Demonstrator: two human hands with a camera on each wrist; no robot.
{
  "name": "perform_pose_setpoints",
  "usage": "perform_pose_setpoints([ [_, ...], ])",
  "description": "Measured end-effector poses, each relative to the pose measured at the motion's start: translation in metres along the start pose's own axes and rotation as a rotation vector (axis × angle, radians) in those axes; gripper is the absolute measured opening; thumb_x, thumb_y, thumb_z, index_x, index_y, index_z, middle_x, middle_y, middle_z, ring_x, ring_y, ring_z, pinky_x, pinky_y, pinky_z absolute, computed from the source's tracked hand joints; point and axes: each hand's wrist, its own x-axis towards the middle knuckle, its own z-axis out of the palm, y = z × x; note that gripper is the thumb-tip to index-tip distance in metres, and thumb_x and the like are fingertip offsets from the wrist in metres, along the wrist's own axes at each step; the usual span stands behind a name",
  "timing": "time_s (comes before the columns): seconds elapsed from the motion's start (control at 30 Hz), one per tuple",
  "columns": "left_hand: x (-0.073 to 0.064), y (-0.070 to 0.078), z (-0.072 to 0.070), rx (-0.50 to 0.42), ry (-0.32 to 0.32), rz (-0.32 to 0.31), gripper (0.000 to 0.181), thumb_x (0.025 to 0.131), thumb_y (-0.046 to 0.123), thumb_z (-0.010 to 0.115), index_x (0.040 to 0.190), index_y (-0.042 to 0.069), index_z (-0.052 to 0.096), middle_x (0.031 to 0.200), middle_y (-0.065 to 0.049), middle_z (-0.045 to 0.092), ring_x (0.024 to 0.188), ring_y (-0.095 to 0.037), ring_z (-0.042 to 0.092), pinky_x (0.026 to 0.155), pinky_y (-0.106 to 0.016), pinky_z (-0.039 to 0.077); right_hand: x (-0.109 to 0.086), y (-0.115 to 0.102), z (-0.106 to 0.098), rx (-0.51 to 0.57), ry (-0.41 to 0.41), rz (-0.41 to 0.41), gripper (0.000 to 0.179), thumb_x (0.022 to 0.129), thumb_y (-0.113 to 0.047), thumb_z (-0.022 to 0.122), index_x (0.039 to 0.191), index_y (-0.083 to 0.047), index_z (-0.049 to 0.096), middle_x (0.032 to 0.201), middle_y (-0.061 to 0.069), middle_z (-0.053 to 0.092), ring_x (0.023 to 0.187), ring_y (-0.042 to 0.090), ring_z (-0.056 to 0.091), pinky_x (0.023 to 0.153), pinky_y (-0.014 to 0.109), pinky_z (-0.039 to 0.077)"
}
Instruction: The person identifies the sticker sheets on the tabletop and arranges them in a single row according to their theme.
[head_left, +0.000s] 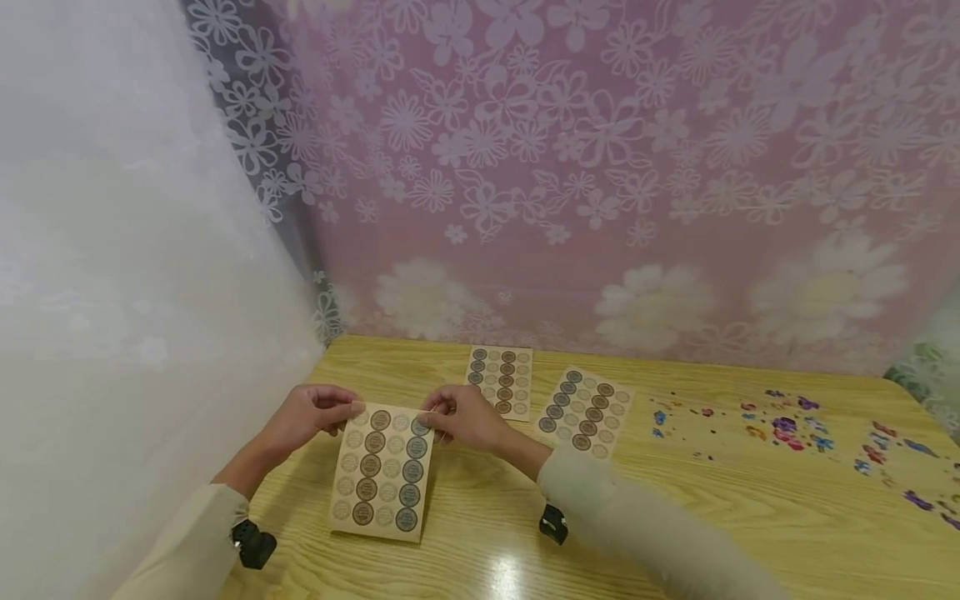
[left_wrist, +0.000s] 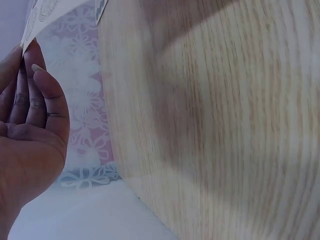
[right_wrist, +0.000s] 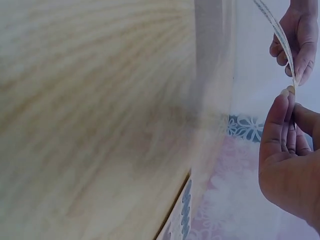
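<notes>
Two top corners of the sheet (head_left: 384, 477) I see pinched by left hand (head_left: 306, 420) and right hand (head_left: 471, 419), presumably keeping it spread.

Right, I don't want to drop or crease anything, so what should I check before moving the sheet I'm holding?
1. Left hand grips the held sheet at one upper corner: ok.
2. Right hand pinches the other upper corner: ok.
3. Held sheet flat: not ok, it curves in the right wrist view.
4. Held sheet's lower edge off the table: cannot tell.
5. Hands well away from the colourful pieces: ok, those lie far to the right.
6. Left sheet on the table fully visible: not ok, the right hand covers part of it.
</notes>
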Motion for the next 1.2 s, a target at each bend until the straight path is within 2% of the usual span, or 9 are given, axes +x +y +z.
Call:
perform_pose_setpoints([
  [0.17, -0.003, -0.004, -0.001, 0.013, -0.046, -0.014, 0.038, 0.088, 0.031, 0.070, 0.109, 0.000, 0.068, 0.089, -0.011, 0.069, 0.074, -0.027, 0.060, 0.072, -0.047, 0.051, -0.006, 0.007, 0.010, 0.071, -0.008, 0.026, 0.012, 0.091, -0.009, 0.066, 0.099, 0.000, 0.063, 0.076, 0.011, 0.062, 0.064, 0.031, 0.065, 0.066, 0.052, 0.054],
  [0.33, -0.003, -0.015, 0.000, 0.025, -0.102, -0.022, 0.037, 0.089, 0.029, 0.069, 0.111, -0.002, 0.067, 0.091, -0.011, 0.068, 0.074, -0.027, 0.060, 0.070, -0.045, 0.052, -0.007, 0.018, 0.018, 0.062, 0.000, 0.056, 0.009, 0.091, -0.007, 0.065, 0.097, 0.000, 0.063, 0.073, 0.009, 0.061, 0.060, 0.027, 0.065, 0.062, 0.047, 0.055],
  [0.47, 0.000, -0.024, 0.002, 0.029, -0.123, -0.032, 0.037, 0.090, 0.028, 0.069, 0.111, -0.002, 0.067, 0.091, -0.010, 0.069, 0.075, -0.027, 0.061, 0.069, -0.042, 0.052, -0.005, 0.025, 0.022, 0.049, 0.007, 0.075, 0.008, 0.091, -0.006, 0.065, 0.096, -0.001, 0.063, 0.073, 0.009, 0.062, 0.059, 0.027, 0.065, 0.061, 0.045, 0.056],
  [0.6, 0.003, -0.028, 0.002, 0.052, -0.131, -0.026, 0.036, 0.090, 0.026, 0.069, 0.110, -0.004, 0.067, 0.092, -0.010, 0.070, 0.079, -0.026, 0.064, 0.070, -0.039, 0.053, -0.004, 0.026, 0.023, 0.050, 0.001, 0.089, 0.010, 0.091, -0.005, 0.065, 0.097, 0.003, 0.063, 0.074, 0.012, 0.063, 0.061, 0.029, 0.065, 0.060, 0.043, 0.056],
  [0.87, 0.004, -0.033, 0.001, 0.092, -0.143, -0.037, 0.033, 0.090, 0.023, 0.069, 0.108, -0.004, 0.068, 0.091, -0.011, 0.070, 0.081, -0.025, 0.066, 0.070, -0.038, 0.053, 0.003, 0.037, 0.029, 0.017, -0.034, 0.132, 0.009, 0.090, -0.002, 0.065, 0.097, 0.003, 0.063, 0.072, 0.009, 0.065, 0.057, 0.020, 0.064, 0.055, 0.032, 0.055],
  [1.2, 0.003, -0.043, 0.001, 0.213, -0.094, -0.047, 0.025, 0.088, 0.024, 0.070, 0.098, 0.002, 0.073, 0.089, -0.005, 0.070, 0.078, -0.020, 0.063, 0.063, -0.032, 0.049, 0.005, 0.039, 0.036, -0.095, -0.011, 0.130, 0.004, 0.089, -0.003, 0.067, 0.088, 0.001, 0.066, 0.071, 0.011, 0.065, 0.058, 0.018, 0.062, 0.050, 0.027, 0.053],
])
